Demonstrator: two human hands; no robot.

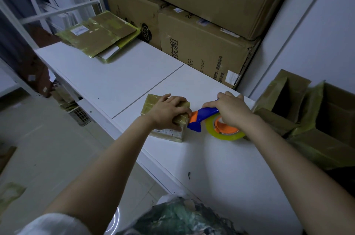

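Pressure first: our left hand [169,112] grasps the parcel [151,104], our right hand [232,110]'s grip on the tape dispenser [204,117] should pull flat.

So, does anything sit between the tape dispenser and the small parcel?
Nothing visible. The blue-and-orange plastic tape dispenser in the right hand touches the small tape-wrapped cardboard parcel under the left hand.

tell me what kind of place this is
Most likely a storeroom or parcel-packing corner: big cardboard cartons stacked against the wall, taped parcels lying on the white counter, and the left hand holding a small parcel while the right hand holds a tape dispenser against it.
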